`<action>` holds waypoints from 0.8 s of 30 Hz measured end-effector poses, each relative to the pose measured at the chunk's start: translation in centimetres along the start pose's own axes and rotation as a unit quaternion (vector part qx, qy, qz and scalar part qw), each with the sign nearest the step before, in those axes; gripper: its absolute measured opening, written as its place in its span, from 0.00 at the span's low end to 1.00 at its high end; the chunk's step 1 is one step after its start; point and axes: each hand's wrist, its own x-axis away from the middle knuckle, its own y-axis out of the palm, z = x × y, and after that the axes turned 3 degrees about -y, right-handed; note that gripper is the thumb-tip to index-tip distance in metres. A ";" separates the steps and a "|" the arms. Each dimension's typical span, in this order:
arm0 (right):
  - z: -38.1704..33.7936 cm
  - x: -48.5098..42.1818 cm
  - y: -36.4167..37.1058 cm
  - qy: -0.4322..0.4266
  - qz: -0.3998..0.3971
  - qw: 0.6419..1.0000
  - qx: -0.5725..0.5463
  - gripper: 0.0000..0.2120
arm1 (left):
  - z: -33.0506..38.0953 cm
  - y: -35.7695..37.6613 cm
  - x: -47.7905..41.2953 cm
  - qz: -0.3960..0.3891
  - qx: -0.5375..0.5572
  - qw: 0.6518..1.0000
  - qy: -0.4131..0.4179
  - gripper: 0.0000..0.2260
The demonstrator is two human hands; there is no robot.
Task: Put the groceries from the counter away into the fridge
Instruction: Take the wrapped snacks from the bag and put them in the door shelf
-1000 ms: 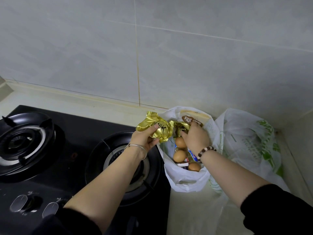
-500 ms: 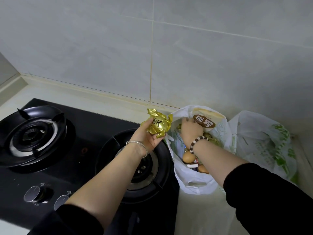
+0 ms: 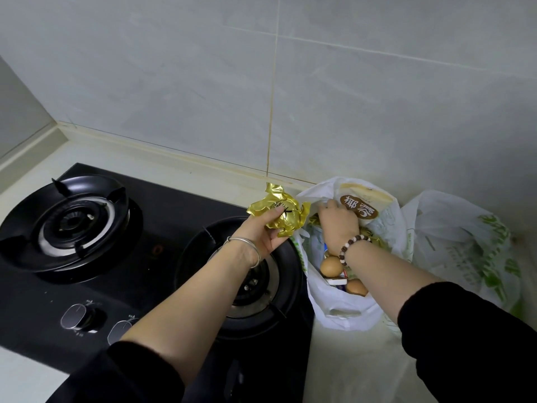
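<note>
gripping gold foil packet (image 3: pixel 287 225) with curled fingers (image 3: pixel 275 211) of left hand (image 3: pixel 263 237), reaching right hand (image 3: pixel 337 225) into white bag (image 3: pixel 343 312), grip there unclear.

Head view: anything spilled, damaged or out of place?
Nothing spilled or broken. Mildly odd: brown eggs lie loose in the white bag among packets. The left hand holds a crumpled gold packet over the stove.

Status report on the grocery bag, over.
Left hand grips gold foil packet above the burner. Right hand inside the white bag, grasp unclear. Eggs loose in bag under the wrist.
</note>
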 end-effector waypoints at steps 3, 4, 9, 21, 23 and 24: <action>0.2 1.1 -1.2 -0.025 0.037 0.999 -0.006 0.23 | -0.2 0.4 0.8 0.021 -0.042 0.999 0.017 0.15; 0.3 1.6 -1.7 -0.030 0.048 0.998 -0.004 0.22 | -0.3 0.6 1.0 0.026 -0.055 0.998 0.024 0.13; 0.9 4.8 -4.0 -0.009 0.074 0.992 -0.097 0.19 | -0.9 2.0 3.1 0.044 -0.108 0.991 0.070 0.06; -5.8 11.5 -10.2 -0.117 0.172 0.951 -0.229 0.22 | -0.8 -1.1 14.0 0.194 -0.154 0.943 0.224 0.18; -8.9 12.4 -10.9 -0.162 0.177 0.938 -0.249 0.21 | -0.7 -2.8 17.3 0.234 -0.143 0.928 0.251 0.15; -10.6 13.1 -11.2 -0.184 0.179 0.931 -0.259 0.21 | -0.8 -3.7 19.1 0.254 -0.132 0.922 0.262 0.16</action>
